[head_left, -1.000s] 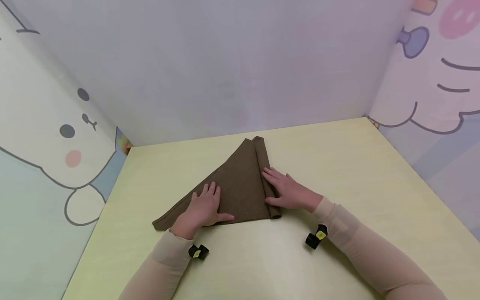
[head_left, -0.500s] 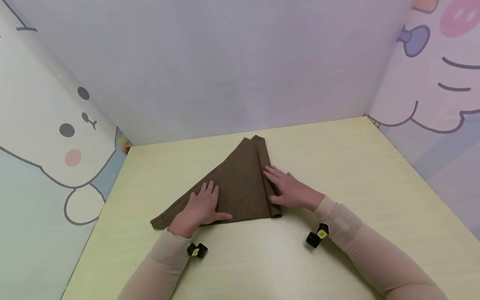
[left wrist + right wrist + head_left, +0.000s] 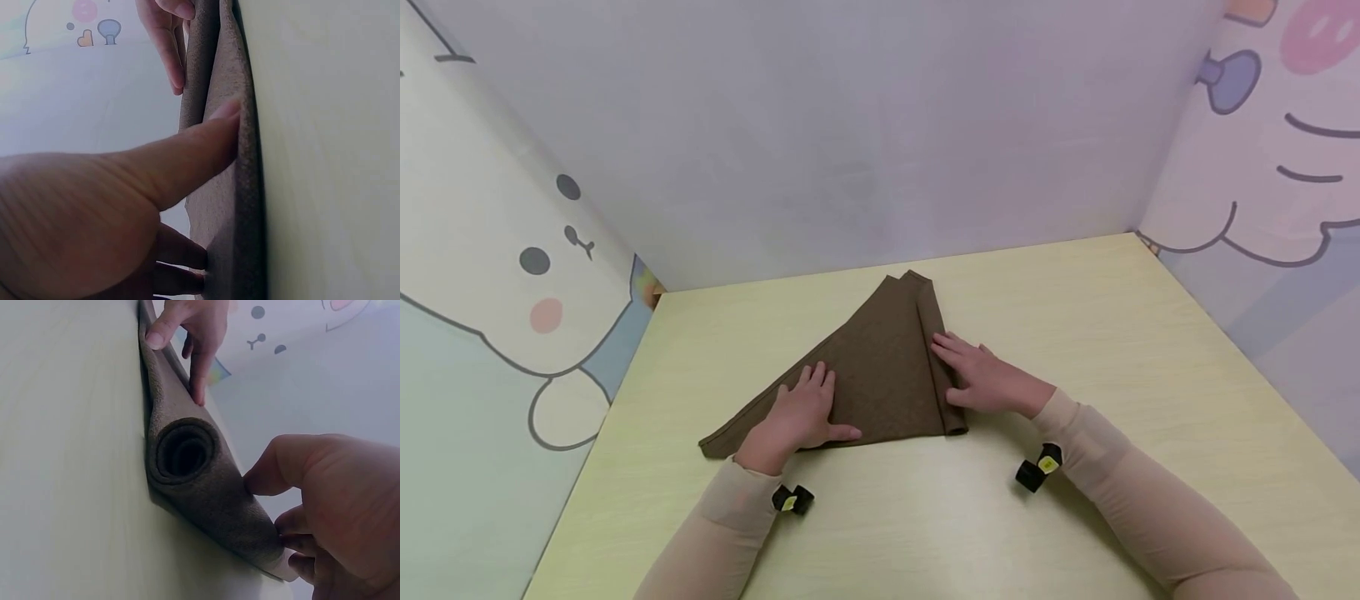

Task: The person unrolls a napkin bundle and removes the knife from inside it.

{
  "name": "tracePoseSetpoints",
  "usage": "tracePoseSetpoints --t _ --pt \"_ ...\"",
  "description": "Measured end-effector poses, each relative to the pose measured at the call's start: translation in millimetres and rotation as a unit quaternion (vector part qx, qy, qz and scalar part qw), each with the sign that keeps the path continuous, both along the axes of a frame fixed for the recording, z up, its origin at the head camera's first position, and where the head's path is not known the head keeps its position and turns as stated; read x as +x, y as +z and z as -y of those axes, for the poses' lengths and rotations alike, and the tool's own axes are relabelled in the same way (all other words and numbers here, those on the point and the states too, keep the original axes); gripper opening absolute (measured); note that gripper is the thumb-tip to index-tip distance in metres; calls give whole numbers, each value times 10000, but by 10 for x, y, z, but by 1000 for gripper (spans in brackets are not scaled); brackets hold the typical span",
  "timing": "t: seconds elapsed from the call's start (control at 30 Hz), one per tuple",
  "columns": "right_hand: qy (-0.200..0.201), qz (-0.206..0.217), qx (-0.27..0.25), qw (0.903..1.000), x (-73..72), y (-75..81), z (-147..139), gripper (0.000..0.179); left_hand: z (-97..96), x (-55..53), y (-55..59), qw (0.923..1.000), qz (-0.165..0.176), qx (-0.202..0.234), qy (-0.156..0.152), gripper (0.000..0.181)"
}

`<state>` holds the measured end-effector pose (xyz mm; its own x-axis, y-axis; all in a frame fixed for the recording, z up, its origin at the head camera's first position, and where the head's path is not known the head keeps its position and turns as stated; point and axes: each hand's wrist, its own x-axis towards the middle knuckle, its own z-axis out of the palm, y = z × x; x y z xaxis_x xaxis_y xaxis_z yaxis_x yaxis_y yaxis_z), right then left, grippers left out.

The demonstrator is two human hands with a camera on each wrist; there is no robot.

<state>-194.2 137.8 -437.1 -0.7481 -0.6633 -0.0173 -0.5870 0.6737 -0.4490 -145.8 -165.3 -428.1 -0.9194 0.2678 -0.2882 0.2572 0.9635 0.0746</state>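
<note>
In the head view, the left hand (image 3: 793, 417) is covering the lower left part of the brown cloth (image 3: 880, 375), and the right hand (image 3: 988, 379) is hiding a stretch of the rolled edge (image 3: 931, 317). The bottom of the frame is cutting off the left sleeve (image 3: 715, 542), the right sleeve (image 3: 1165, 508) and the table (image 3: 1112, 333). At left, the printed white figure (image 3: 475, 208) is running out of the frame. In the right wrist view, shadow is concealing the roll's inside at centre, while in the left wrist view the top edge is cropping the right hand
</note>
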Motion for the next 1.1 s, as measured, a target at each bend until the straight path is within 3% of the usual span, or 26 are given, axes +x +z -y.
tracePoseSetpoints --t 1.1 --pt "-14 368 17 9993 -71 10 -121 71 38 -3 61 9997 161 -155 28 105"
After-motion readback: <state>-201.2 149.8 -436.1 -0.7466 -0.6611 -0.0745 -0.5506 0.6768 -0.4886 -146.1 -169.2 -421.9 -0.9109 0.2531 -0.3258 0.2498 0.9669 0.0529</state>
